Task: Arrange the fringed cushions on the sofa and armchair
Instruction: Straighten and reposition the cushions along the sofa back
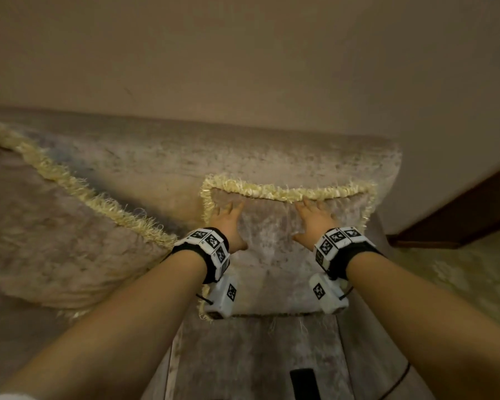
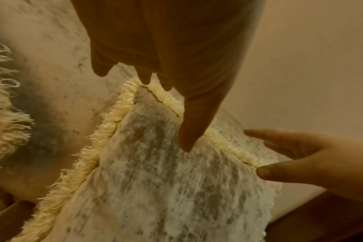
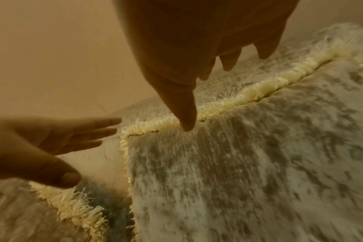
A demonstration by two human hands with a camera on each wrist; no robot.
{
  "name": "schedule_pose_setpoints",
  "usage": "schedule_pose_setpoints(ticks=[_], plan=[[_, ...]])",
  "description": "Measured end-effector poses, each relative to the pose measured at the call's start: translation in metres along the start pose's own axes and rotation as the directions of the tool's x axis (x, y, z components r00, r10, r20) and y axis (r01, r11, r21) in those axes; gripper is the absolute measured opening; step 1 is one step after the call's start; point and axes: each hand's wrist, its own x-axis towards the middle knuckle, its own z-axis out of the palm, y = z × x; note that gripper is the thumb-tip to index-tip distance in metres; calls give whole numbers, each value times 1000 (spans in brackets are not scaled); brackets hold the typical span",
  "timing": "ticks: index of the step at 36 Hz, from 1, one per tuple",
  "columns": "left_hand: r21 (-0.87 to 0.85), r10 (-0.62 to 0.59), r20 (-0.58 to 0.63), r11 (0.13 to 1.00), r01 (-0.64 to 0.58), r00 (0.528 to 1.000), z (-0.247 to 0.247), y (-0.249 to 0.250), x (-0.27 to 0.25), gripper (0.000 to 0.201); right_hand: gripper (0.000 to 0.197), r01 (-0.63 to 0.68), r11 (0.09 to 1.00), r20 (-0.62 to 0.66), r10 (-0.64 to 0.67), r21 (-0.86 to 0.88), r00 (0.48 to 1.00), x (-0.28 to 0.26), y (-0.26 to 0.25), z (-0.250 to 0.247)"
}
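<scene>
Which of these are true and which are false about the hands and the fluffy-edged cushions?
1. Both hands rest flat on one cushion. True: the left hand and right hand lie with straight fingers on the small fringed cushion.
2. The fringe is red. False: the fringe is cream.
3. A second fringed cushion lies to the left. True.
4. The left hand squeezes a cushion corner. False: its fingers are straight.
5. The small cushion lies on the floor. False: it leans against the backrest.
</scene>
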Motion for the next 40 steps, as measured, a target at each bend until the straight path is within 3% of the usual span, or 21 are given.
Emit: schedule_pose_setpoints(ticks=[9,16,18,22,28,40], plan=[[-31,-117,-54,993,115,992,-1,-29,16,108,77,99,981,21,-97,-164,995,67,-6,0],[-102,-184,-21,978,181,983,24,-37,30,112,85,140,972,63,-130,-189,989,101,-6,5],[-93,-202,-8,975,200,979,31,-41,33,113,79,122,979,68,-112,-163,991,101,-8,8],[-90,-225,-24,971,222,974,43,-47,38,115,38,71,990,56,-65,-124,996,93,-12,18],[-138,-223,-50,967,214,974,51,-44,41,120,25,130,975,147,-104,-180,984,86,-11,20],[-225,-278,-76,940,255,958,53,-34,22,113,19,174,977,64,-168,-121,984,51,0,4]])
